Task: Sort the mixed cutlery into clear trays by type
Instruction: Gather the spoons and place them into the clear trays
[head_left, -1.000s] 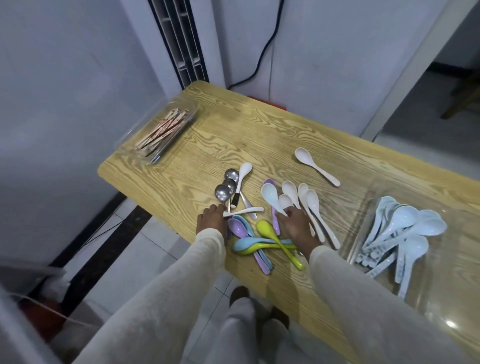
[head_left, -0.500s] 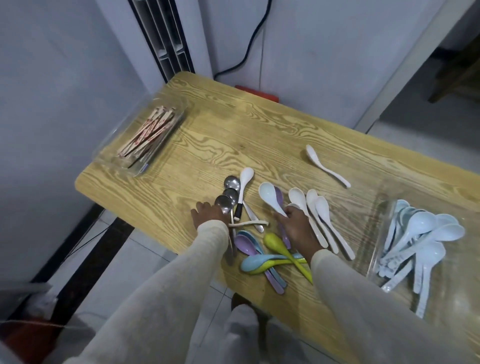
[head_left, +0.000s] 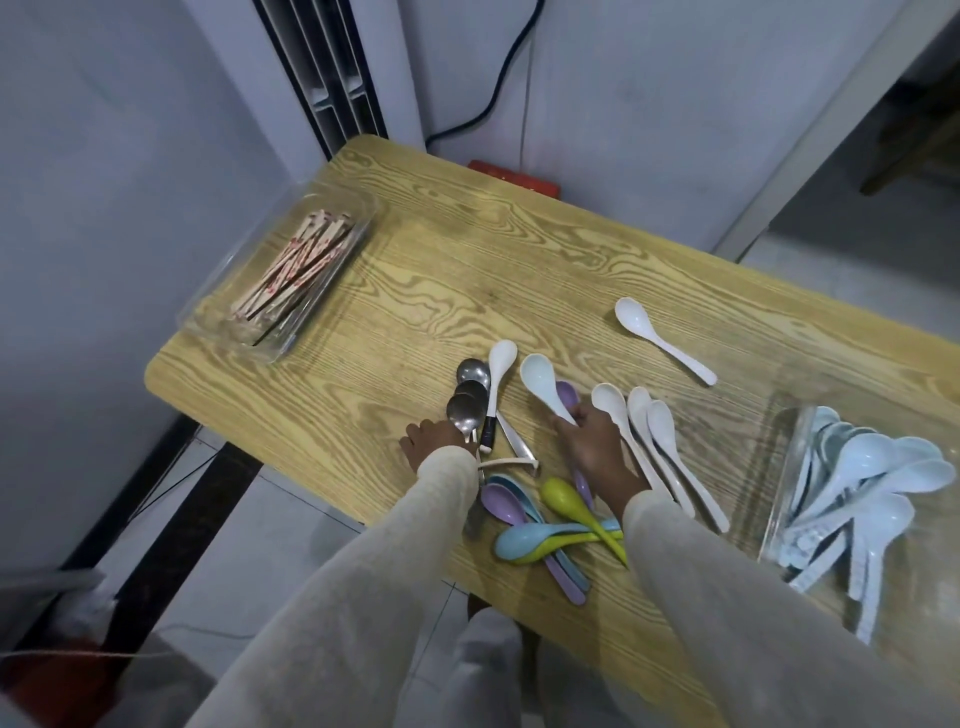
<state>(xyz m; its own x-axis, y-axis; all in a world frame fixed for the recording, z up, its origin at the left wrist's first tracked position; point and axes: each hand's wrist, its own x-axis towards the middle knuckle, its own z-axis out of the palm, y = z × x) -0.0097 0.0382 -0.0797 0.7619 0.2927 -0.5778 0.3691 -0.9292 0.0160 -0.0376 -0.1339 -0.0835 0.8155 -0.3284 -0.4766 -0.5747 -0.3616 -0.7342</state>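
Mixed cutlery lies on the wooden table (head_left: 467, 270). My right hand (head_left: 597, 447) grips the handle of a white soup spoon (head_left: 540, 376), whose bowl points away from me. My left hand (head_left: 428, 441) rests on the table beside the metal spoons (head_left: 467, 400), its fingers curled; whether it holds anything is unclear. Three more white spoons (head_left: 644, 421) lie to the right of my right hand. One white spoon (head_left: 660, 338) lies alone farther back. Coloured spoons (head_left: 550, 519) in purple, blue and green are piled near the front edge.
A clear tray (head_left: 789, 467) at the right holds several white spoons. Another clear tray (head_left: 358, 208) at the far left corner holds wrapped chopsticks. A wall and a radiator stand behind the table. The floor drops off at the table's left and front edges.
My right hand has closed on the white spoon's handle and shifted slightly. The left hand stays beside the metal spoons. My head view has tilted and swung a little.
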